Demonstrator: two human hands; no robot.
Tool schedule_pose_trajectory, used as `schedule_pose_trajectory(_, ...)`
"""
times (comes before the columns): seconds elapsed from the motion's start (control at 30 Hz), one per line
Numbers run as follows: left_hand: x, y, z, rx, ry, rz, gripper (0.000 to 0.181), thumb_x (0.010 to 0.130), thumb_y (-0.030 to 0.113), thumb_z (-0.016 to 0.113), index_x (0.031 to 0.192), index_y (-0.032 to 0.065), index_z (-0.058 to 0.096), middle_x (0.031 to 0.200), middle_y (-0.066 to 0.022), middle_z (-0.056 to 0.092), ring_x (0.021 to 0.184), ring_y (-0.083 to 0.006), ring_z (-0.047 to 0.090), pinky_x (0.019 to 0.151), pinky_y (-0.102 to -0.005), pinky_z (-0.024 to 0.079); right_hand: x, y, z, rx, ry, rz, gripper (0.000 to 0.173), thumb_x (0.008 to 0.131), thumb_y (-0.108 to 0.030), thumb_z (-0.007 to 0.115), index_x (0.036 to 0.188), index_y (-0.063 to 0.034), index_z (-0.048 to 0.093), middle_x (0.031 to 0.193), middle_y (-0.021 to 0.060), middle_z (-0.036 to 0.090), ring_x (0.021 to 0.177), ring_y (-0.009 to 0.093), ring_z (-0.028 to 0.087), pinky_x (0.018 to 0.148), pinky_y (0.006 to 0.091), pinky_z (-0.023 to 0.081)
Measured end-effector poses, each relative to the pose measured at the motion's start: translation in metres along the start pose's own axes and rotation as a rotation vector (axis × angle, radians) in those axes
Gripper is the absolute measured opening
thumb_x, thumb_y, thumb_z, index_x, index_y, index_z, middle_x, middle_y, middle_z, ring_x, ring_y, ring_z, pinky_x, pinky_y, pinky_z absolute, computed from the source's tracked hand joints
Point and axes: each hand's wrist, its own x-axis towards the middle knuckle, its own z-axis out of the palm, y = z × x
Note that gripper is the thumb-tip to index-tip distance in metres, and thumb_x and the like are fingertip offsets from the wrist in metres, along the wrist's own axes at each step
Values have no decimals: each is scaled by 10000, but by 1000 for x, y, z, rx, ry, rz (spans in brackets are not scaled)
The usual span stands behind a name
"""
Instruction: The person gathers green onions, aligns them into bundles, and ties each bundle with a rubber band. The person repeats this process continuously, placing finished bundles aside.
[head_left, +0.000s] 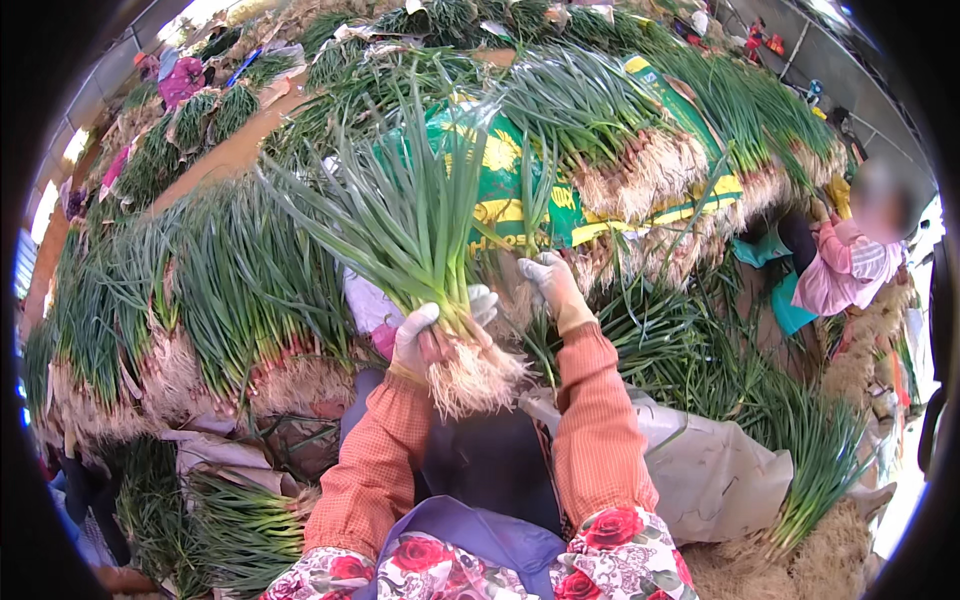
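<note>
My left hand (420, 334), in a pale glove, is closed round the base of a bunch of green onions (435, 255); the bunch stands upright, leaves pointing up and away, with its pale roots (476, 375) hanging below. To the right of it, my right hand (551, 285), also gloved, has its fingers bent round the base of a few thin green onion stalks (531, 202). Behind both hands lies a green and yellow printed plastic sack (491, 165). More green onions (622, 112) rest on the sack, roots towards me.
Rows of green onions (247, 292) spread to the left. A beige sheet (720, 472) and loose green leaves (667, 345) lie at the right. A person in pink (847, 262) sits at the far right; another person (180, 81) is at the upper left.
</note>
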Motion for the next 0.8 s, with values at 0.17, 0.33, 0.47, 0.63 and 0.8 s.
schedule_pose_trajectory(0.17,-9,-4,-35,98,140,-150,480,873,198,592,1242,-100,526,1054,-211,663,828,-188,643,746,-295,541,-41,-6,56,-386,-22,-294,205,895,-257,671,937,-58,641,701,97,657,602,190,623,550,330,462)
schedule_pose_trajectory(0.33,-14,-4,-13,149,247,12,484,872,175,607,1265,-92,513,1067,-203,655,710,-49,578,586,-163,478,-42,6,41,-774,335,-510,246,900,-324,643,873,-81,614,735,231,619,726,424,613,615,462,491)
schedule_pose_trajectory(0.47,-11,0,-23,58,223,23,516,883,169,582,1308,-104,473,1160,-204,624,751,-49,584,642,-160,489,-33,43,-9,-1199,72,-302,310,905,-369,632,1006,-77,618,795,209,668,727,400,648,663,477,513)
schedule_pose_trajectory(0.63,-13,-4,-15,-28,224,10,501,880,132,562,1319,-89,466,1195,-193,622,938,-229,654,855,-352,539,-50,-7,31,-589,-16,-160,489,912,-412,645,1192,-15,590,1034,149,686,977,243,639,831,348,490)
schedule_pose_trajectory(0.8,-23,3,0,55,141,-39,605,867,222,558,1364,-82,395,1336,-228,529,1233,-316,525,1067,-480,417,-29,4,48,102,-224,-128,309,961,-215,613,1132,41,589,904,60,665,812,123,623,727,235,499)
